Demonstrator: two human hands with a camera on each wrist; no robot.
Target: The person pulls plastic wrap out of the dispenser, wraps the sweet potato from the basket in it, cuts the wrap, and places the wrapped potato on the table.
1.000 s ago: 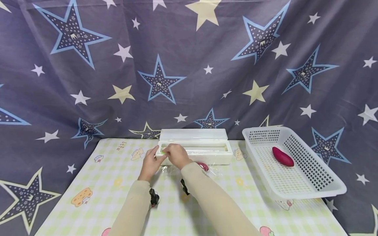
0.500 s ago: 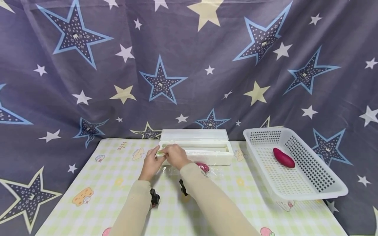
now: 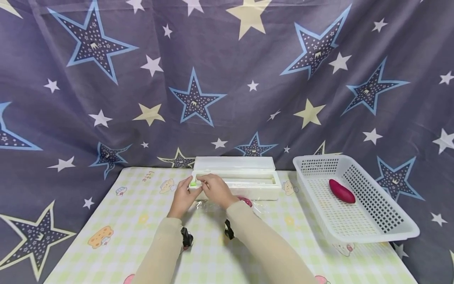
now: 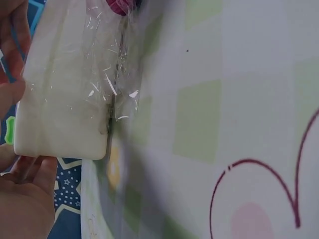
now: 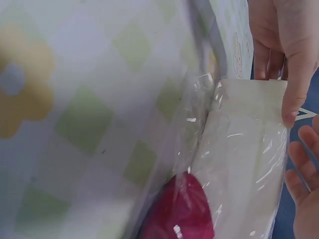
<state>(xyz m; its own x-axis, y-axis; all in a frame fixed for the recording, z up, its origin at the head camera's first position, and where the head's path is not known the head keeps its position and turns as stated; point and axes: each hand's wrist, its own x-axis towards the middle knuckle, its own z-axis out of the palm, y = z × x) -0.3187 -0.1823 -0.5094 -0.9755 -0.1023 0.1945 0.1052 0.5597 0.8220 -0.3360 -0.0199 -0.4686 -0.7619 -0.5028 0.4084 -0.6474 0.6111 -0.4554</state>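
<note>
A white cling film dispenser box (image 3: 262, 193) stands near the table's back edge, its lid (image 3: 234, 162) tipped up behind. My left hand (image 3: 181, 199) grips its left end, thumb on the front side and fingers round the end. A bright green slider (image 3: 193, 184) sits at that same end, by the left thumb. My right hand (image 3: 218, 191) hovers just right of it, fingers loosely bent and holding nothing. Clear film (image 4: 127, 79) drapes down the box's front onto the table. Against the front lies a magenta, sweet potato-shaped thing (image 5: 182, 211), covered by film and partly hidden by the right sleeve.
To the right, a white perforated plastic basket (image 3: 372, 237) holds another magenta sweet potato-shaped thing (image 3: 342, 191). A checked cloth (image 3: 142, 244) covers the table. Behind the table hangs a dark curtain (image 3: 227, 59) with stars.
The right fingers have come off the green slider and drawn slightly right, so it shows more fully at the box's left end. The left hand keeps its hold.
</note>
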